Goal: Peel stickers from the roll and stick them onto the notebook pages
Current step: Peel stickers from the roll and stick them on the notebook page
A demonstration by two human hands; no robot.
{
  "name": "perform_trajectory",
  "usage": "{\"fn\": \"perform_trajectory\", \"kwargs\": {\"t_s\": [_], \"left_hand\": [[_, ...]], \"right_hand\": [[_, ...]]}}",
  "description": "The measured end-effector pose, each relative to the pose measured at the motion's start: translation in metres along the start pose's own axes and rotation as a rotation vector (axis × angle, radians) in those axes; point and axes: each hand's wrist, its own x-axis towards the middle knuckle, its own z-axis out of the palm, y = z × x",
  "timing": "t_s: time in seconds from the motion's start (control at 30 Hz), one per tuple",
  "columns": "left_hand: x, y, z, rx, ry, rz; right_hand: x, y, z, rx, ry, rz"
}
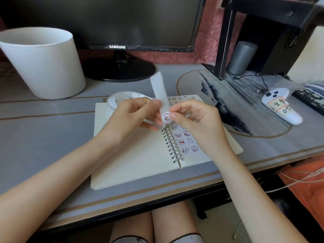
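Head view: at frame centre the backing strip (158,86) is being pinched by the left hand (133,116), long axis running upward. The round sticker (166,116) at its lower end is being nipped at its right edge by the right hand (196,120), fingertips (172,115) together, just above the open notebook (136,163).

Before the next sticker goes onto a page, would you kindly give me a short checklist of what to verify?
1. Left grip holds the strip: ok.
2. Right grip pinches the sticker at its edge: ok.
3. Sticker already lifted off the strip: cannot tell.
4. Notebook lies open and flat: ok.
5. Left page is bare, with room to stick: ok.
6. Roll sits at the notebook's far left corner, away from the page's middle: ok.
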Motion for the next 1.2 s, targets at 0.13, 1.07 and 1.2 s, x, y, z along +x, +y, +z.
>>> {"fn": "perform_trajectory", "kwargs": {"t_s": [0.13, 1.07, 1.2], "left_hand": [[-0.0003, -0.0025, 0.0000, 0.034, -0.035, 0.008], [-0.0009, -0.0006, 0.0021, 0.008, -0.009, 0.001], [-0.0012, 0.0001, 0.0024, -0.001, -0.004, 0.003]], "right_hand": [[-0.0012, 0.0001, -0.0001, 0.022, 0.007, 0.002], [-0.0039, 0.0012, 0.0074, -0.027, 0.089, -0.043], [-0.0043, -0.0005, 0.0076, -0.052, 0.095, -0.050]]}}
